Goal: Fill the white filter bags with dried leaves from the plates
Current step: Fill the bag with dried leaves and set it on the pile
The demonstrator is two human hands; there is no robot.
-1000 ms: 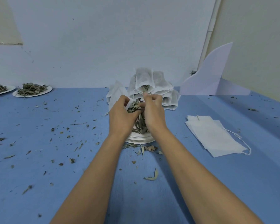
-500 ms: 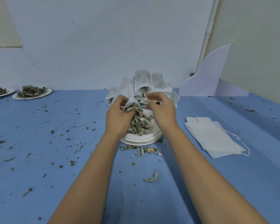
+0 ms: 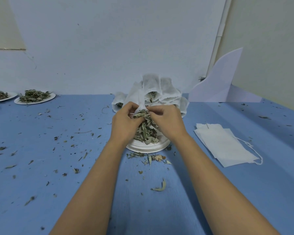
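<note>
One filter bag (image 3: 139, 99) between left hand (image 3: 124, 123), right hand (image 3: 168, 122)

White filter bags (image 3: 151, 85), grey-green leaves (image 3: 145, 133) (dried), blue tablecloth (image 3: 41, 167).

No text, label, brand, number or sign can be read anywhere. The bags (image 3: 166, 94), the plate (image 3: 148, 148), the counter (image 3: 41, 167), the wall (image 3: 109, 48) and the white board (image 3: 217, 85) all show plain, unmarked surfaces.
</note>
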